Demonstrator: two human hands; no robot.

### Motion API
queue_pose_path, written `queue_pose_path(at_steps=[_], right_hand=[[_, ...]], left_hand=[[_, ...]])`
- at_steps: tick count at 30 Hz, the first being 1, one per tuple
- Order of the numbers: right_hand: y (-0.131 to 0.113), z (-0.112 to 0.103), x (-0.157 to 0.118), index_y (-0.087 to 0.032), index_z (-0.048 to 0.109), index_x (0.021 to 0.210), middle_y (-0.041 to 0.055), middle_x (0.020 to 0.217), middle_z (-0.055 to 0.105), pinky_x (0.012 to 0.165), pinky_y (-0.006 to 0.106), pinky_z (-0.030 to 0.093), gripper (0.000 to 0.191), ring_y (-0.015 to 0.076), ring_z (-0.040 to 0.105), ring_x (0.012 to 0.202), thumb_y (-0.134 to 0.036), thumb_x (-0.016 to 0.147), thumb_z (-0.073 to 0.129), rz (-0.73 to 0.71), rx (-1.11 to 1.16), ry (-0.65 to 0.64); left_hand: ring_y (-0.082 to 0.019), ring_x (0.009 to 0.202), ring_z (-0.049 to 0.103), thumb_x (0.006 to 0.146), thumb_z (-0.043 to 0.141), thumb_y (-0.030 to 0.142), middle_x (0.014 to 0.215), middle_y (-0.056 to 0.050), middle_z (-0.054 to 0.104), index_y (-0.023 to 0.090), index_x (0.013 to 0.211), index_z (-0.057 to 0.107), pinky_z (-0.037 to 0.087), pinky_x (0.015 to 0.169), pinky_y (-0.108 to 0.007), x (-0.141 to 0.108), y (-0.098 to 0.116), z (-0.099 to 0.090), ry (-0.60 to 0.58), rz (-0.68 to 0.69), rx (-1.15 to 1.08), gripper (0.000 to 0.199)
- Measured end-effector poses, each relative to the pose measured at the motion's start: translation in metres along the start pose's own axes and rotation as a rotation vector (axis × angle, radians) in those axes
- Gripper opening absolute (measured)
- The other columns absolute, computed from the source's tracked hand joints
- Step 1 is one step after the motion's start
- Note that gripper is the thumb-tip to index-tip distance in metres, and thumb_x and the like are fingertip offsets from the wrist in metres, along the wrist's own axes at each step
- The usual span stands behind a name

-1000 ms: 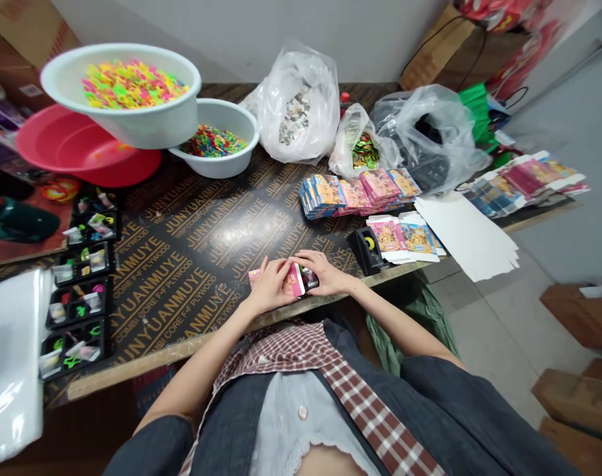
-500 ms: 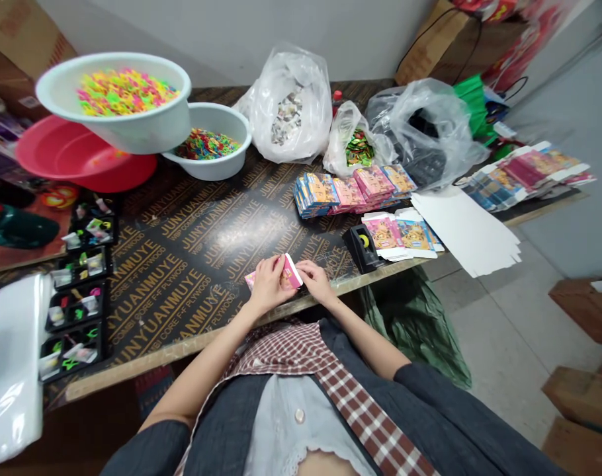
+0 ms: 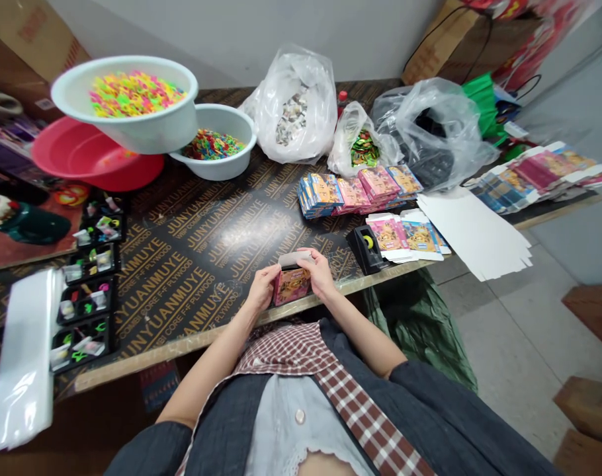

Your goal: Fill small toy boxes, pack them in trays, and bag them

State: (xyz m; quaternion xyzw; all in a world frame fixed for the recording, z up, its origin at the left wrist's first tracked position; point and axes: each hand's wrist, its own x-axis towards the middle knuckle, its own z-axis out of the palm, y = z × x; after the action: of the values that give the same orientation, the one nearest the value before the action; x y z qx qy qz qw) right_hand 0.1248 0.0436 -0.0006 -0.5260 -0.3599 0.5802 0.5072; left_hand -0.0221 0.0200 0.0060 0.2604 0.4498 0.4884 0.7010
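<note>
Pink printed cardboard box (image 3: 292, 287) now turned upright since the last look | left hand (image 3: 261, 287) pinching its side | right hand (image 3: 317, 271) curled over its pale top flap (image 3: 295, 258) | box over front edge of plywood tabletop (image 3: 196, 264), near black tape dispenser (image 3: 366, 250)

Here we go, a small printed carton (image 3: 292, 289) is standing upright between the hands, its pink face showing a busy cartoon panel! The left hand (image 3: 261, 287) is gripping its side, the right hand (image 3: 318, 272) is pressing in at the top corner, and a pale unprinted flap (image 3: 296, 258) is sticking up open, right under the right fingers!
</note>
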Motion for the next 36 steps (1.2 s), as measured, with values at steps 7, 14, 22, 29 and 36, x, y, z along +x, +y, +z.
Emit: queue_pose_path(at_steps=[7,14,22,29,36], right_hand=[[0.009,0.003,-0.01,-0.023,0.053,0.13,0.0053,0.102,0.076,0.08,0.037,0.056,0.053,0.0246,0.071,0.093,-0.042,0.08,0.06,0.016,0.003,-0.1],[0.012,0.002,-0.015,-0.022,0.07,0.086,0.0027,0.092,0.077,0.088,0.04,0.054,0.021,0.0249,0.07,0.09,-0.027,0.069,0.059,0.02,0.03,-0.08],[-0.005,-0.016,-0.017,-0.022,0.072,0.065,0.0084,0.108,0.076,0.095,0.048,0.052,0.028,0.0293,0.069,0.101,-0.045,0.08,0.064,-0.172,-0.123,-0.307],[-0.031,-0.026,-0.008,-0.026,0.079,0.077,0.0044,0.083,0.078,0.08,0.039,0.056,0.02,0.023,0.072,0.08,-0.045,0.078,0.074,-0.317,-0.469,-0.406],[-0.033,-0.027,-0.007,-0.024,0.079,0.076,0.0047,0.082,0.078,0.077,0.037,0.056,0.02,0.023,0.073,0.079,-0.044,0.077,0.076,-0.284,-0.47,-0.399]], left_hand=[[-0.008,0.053,0.053,0.048,0.074,0.024,0.063,0.005,0.065,0.018,0.071,0.067,0.042,0.053,-0.02,-0.005,0.007,-0.015,0.217,-0.024,-0.073,0.025],[-0.016,0.075,0.064,0.061,0.071,0.026,0.076,-0.001,0.07,0.02,0.07,0.067,0.052,0.074,-0.03,-0.014,0.01,-0.018,0.185,0.391,0.254,0.012],[-0.019,0.077,0.068,0.08,0.067,0.037,0.083,-0.006,0.075,0.021,0.066,0.07,0.053,0.075,-0.033,-0.027,0.029,-0.032,-0.118,0.635,0.861,0.021],[-0.018,0.07,0.067,0.082,0.067,0.038,0.076,-0.005,0.074,0.021,0.079,0.074,0.053,0.069,-0.029,-0.02,0.039,-0.03,-0.154,0.553,0.961,0.018],[-0.018,0.07,0.068,0.083,0.067,0.032,0.076,-0.006,0.074,0.021,0.072,0.073,0.053,0.068,-0.029,-0.021,0.036,-0.027,-0.155,0.659,0.956,0.017]])
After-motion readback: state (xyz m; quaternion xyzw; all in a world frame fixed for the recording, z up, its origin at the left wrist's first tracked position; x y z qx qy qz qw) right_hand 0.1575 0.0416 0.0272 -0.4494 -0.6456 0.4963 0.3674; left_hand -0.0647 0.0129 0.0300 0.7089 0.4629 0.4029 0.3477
